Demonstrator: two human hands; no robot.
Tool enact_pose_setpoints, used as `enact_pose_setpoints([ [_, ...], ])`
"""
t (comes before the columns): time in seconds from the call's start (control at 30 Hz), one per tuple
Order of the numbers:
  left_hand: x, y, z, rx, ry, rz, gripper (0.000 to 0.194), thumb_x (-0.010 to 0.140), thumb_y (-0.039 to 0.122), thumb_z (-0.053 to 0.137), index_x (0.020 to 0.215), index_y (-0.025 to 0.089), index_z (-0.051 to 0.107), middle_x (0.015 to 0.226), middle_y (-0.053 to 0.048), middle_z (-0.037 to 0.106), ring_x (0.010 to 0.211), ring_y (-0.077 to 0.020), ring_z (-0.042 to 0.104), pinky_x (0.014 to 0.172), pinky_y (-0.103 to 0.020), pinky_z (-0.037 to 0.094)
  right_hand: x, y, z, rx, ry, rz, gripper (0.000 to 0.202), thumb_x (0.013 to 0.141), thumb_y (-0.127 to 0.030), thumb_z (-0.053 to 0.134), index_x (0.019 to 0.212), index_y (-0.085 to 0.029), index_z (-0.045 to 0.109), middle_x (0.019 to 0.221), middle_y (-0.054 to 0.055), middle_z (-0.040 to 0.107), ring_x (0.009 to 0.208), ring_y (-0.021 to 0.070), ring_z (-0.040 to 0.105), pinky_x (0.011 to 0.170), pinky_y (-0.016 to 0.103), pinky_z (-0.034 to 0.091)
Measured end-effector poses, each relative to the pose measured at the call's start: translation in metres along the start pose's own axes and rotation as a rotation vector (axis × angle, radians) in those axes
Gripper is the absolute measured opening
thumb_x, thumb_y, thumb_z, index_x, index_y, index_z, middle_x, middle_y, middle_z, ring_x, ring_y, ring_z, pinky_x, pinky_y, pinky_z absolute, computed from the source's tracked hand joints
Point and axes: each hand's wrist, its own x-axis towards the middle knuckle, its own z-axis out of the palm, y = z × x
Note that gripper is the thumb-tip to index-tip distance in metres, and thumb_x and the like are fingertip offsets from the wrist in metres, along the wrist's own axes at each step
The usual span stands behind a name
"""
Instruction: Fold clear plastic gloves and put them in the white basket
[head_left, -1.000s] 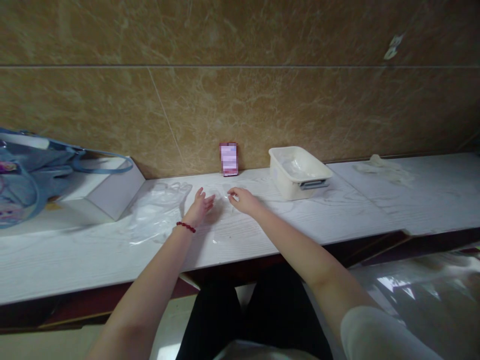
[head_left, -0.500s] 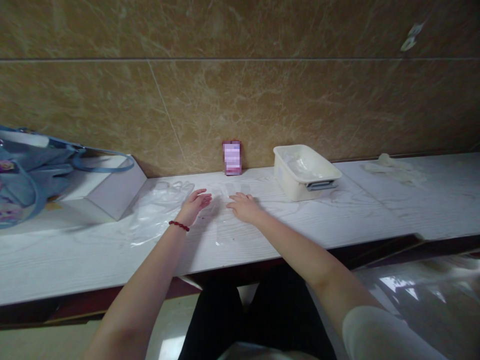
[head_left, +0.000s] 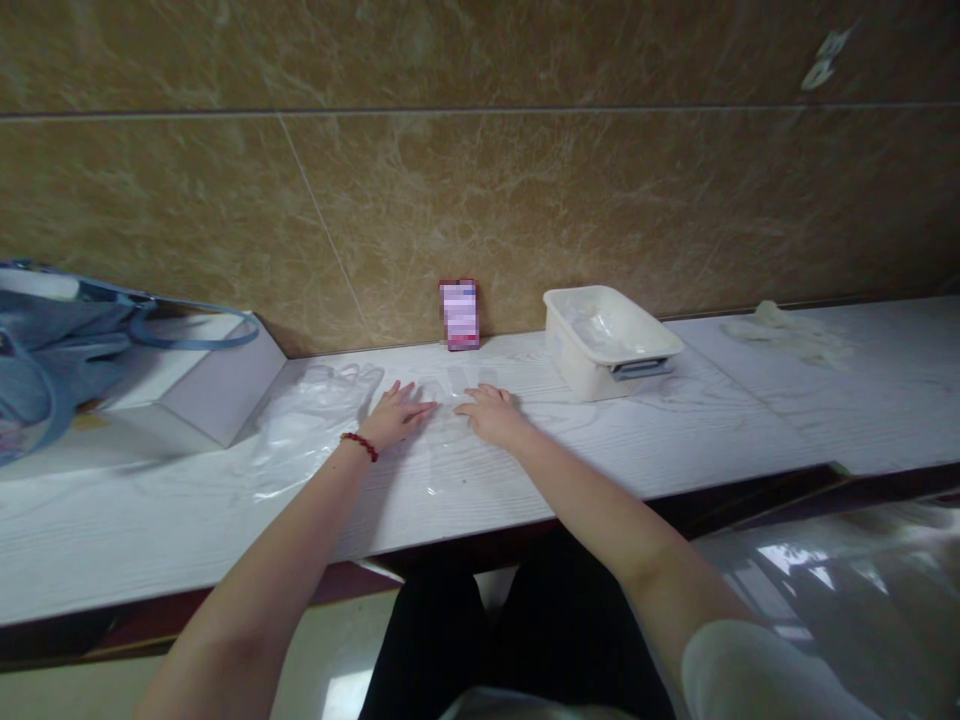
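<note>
Spreading open, left hand and right hand are gripping nothing visible, fingers touching clear plastic on the counter. It's lying mostly flat; crumpled plastic is sitting beside, unflattened. Remaining amount isn't showing.

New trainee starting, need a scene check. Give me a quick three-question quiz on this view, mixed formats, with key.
1. Which wrist wears the red bracelet?
A) right
B) left
C) neither
2. True or false: clear plastic lies on the white counter, nearer the person than the propped-up phone.
3. Fill in: the open cream bin has a ____-coloured latch on its side.

Key: 1 B; 2 true; 3 grey
</note>
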Motion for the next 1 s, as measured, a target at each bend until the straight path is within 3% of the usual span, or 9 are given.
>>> enact_pose_setpoints([
  [0.2, 0.004, -0.004, -0.003, 0.068, -0.091, -0.002, 0.041, 0.075, 0.047, 0.042, 0.114, 0.036, 0.051, 0.138, -0.001, 0.027, 0.129, -0.0293, 0.003, 0.1, -0.046, 0.009, 0.0, 0.002, 0.002, 0.015, 0.012, -0.006, 0.038, 0.076, -0.021, 0.042, 0.109, -0.038, 0.053, 0.129, -0.003, 0.039, 0.118, 0.0235, 0.025, 0.09, 0.043, 0.022],
  [0.4, 0.003, -0.009, -0.007, 0.046, -0.135, 0.012, 0.049, 0.069, 0.053, 0.048, 0.115, 0.037, 0.049, 0.138, -0.003, 0.027, 0.128, -0.034, 0.007, 0.098, -0.052, 0.009, 0.001, 0.01, 0.006, 0.026, 0.022, 0.089, 0.039, 0.076, -0.019, 0.042, 0.105, -0.041, 0.055, 0.128, -0.003, 0.04, 0.117, 0.0238, 0.027, 0.089, 0.044, 0.022],
  [0.57, 0.003, -0.006, -0.015, -0.018, -0.136, 0.054, 0.056, 0.067, 0.052, 0.052, 0.118, 0.029, 0.049, 0.134, -0.008, 0.035, 0.127, -0.0314, 0.016, 0.099, -0.047, 0.016, 0.001, 0.018, -0.007, 0.059, 0.05, 0.166, 0.038, 0.074, -0.015, 0.044, 0.1, -0.038, 0.059, 0.126, -0.003, 0.043, 0.115, 0.0221, 0.031, 0.089, 0.042, 0.026],
  [0.67, -0.016, 0.006, -0.022, -0.095, -0.039, 0.206, 0.048, 0.075, 0.045, 0.046, 0.117, 0.022, 0.049, 0.123, -0.009, 0.048, 0.118, -0.0238, 0.036, 0.097, -0.038, 0.027, -0.01, 0.03, -0.029, 0.133, 0.129, 0.16, 0.038, 0.073, -0.011, 0.042, 0.102, -0.03, 0.059, 0.115, 0.001, 0.051, 0.107, 0.0192, 0.04, 0.088, 0.037, 0.031],
  [0.8, -0.062, 0.032, -0.026, -0.151, -0.063, 0.447, 0.033, 0.076, 0.038, 0.048, 0.104, 0.023, 0.058, 0.107, -0.006, 0.057, 0.1, -0.017, 0.05, 0.09, -0.032, 0.037, -0.044, 0.053, -0.052, 0.252, 0.21, -0.056, 0.031, 0.072, -0.009, 0.043, 0.094, -0.02, 0.061, 0.098, 0.004, 0.058, 0.095, 0.0157, 0.049, 0.088, 0.032, 0.035],
  [0.9, -0.087, 0.048, -0.021, -0.182, -0.079, 0.512, 0.034, 0.075, 0.036, 0.051, 0.106, 0.023, 0.056, 0.109, -0.006, 0.055, 0.101, -0.0159, 0.049, 0.09, -0.031, 0.039, -0.073, 0.063, -0.05, 0.295, 0.211, -0.165, 0.027, 0.07, -0.009, 0.046, 0.089, -0.019, 0.061, 0.092, 0.004, 0.059, 0.091, 0.0156, 0.051, 0.086, 0.032, 0.037],
  [1.0, -0.094, 0.054, -0.008, -0.202, -0.027, 0.495, 0.03, 0.075, 0.032, 0.051, 0.102, 0.021, 0.057, 0.108, -0.007, 0.055, 0.101, -0.0158, 0.05, 0.089, -0.03, 0.04, -0.095, 0.064, -0.038, 0.322, 0.192, -0.188, 0.026, 0.07, -0.01, 0.048, 0.09, -0.02, 0.061, 0.092, 0.004, 0.059, 0.092, 0.0159, 0.051, 0.086, 0.033, 0.038],
])
